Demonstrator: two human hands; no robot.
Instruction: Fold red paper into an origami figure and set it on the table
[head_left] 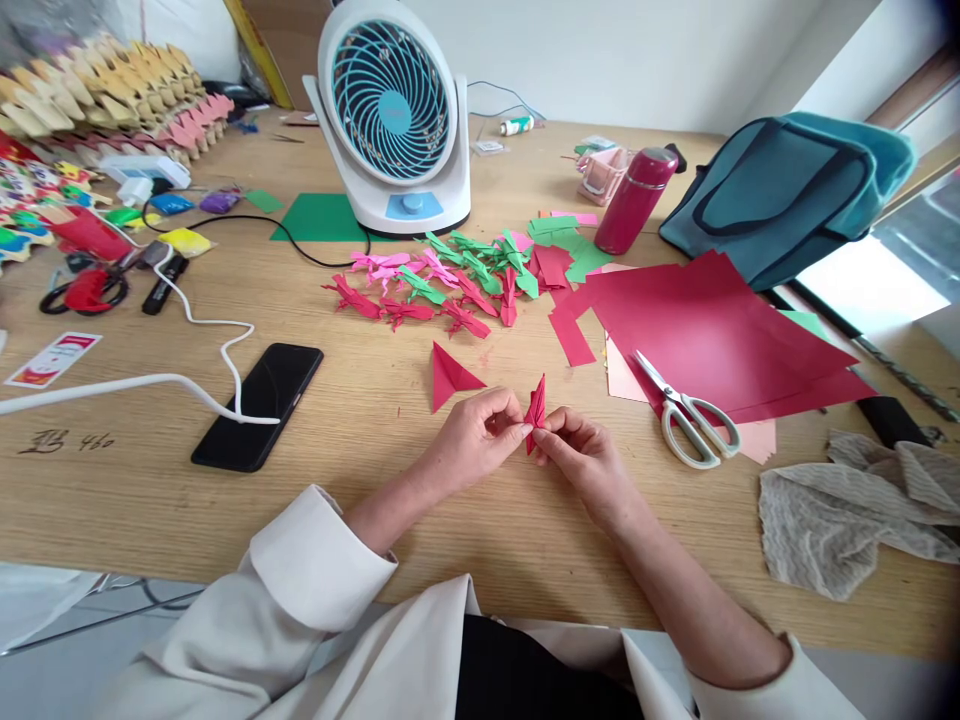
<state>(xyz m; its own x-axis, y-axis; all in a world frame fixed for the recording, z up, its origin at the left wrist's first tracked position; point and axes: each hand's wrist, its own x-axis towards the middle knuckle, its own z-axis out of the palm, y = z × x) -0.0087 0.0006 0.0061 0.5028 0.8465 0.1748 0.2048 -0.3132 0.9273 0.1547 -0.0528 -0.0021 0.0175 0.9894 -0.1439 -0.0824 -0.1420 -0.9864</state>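
Observation:
A small red origami figure (536, 408), narrow and pointed at the top, is held upright between my two hands just above the table. My left hand (484, 425) pinches its left side between thumb and fingers. From the right, my right hand (583, 450) pinches its lower part the same way. Beyond my left hand lies a folded red paper triangle (450, 378). Farther back sits a cluster of folded paper figures in red (405, 312), green (480, 262) and pink (384, 268). My fingertips partly cover the figure's lower part.
White-handled scissors (694, 425) rest over red paper sheets (720, 330) on the right, near a crumpled cloth (840, 520). A phone (259, 405) with a white cable lies left. Behind stand a fan (394, 110), a red bottle (636, 200) and a teal bag (787, 190).

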